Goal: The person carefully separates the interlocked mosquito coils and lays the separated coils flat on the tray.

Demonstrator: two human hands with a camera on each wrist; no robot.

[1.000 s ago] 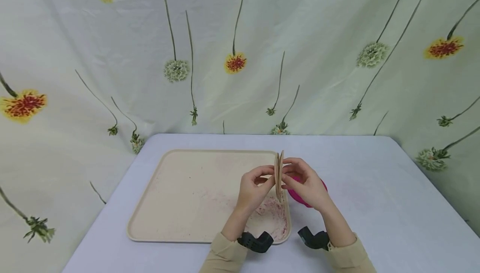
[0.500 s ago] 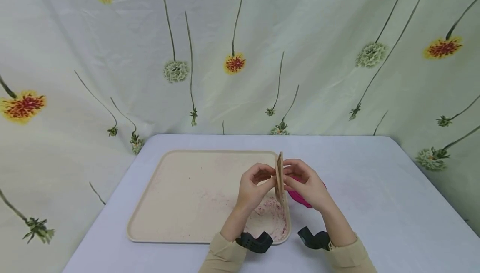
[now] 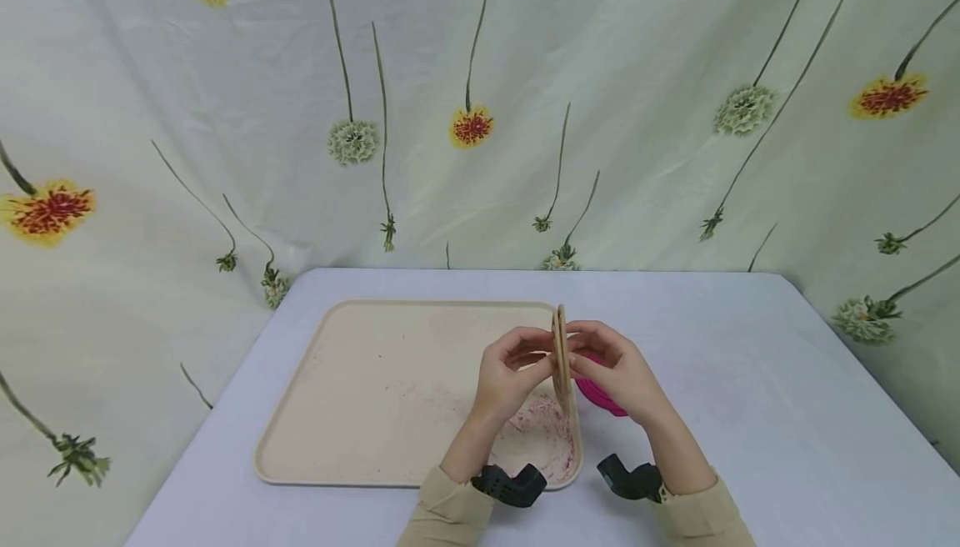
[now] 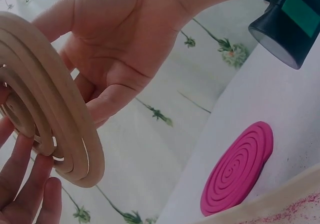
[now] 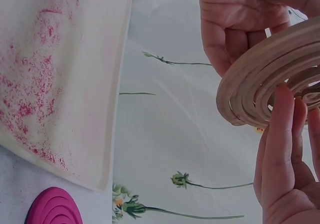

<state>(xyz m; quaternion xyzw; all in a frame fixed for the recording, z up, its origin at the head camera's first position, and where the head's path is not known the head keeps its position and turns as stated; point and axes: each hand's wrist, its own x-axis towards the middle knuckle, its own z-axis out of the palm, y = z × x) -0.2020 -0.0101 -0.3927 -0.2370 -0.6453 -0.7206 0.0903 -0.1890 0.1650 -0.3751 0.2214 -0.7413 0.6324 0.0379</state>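
Note:
Two beige coiled discs point(image 3: 561, 355) stand on edge, face against face, above the right end of the tray. The left hand point(image 3: 512, 373) holds them from the left with curled fingers and thumb, and the right hand point(image 3: 618, 373) from the right. Spiral rings with gaps between them show on the discs point(image 4: 75, 119) in the left wrist view, with left fingertips on the near face. In the right wrist view right fingers lie across the coils of the discs point(image 5: 240, 93). A flat pink coil point(image 3: 598, 393) lies on the table, partly hidden by the right hand.
The beige tray point(image 3: 360, 397) covers the left and middle of the white table point(image 3: 750, 380), with pink smears at its right end. Black wrist devices sit below both hands. A flower-patterned cloth point(image 3: 637, 55) hangs behind the table.
The two discs, slightly apart before, have come together face to face. Both hands keep their hold and have shifted only a little.

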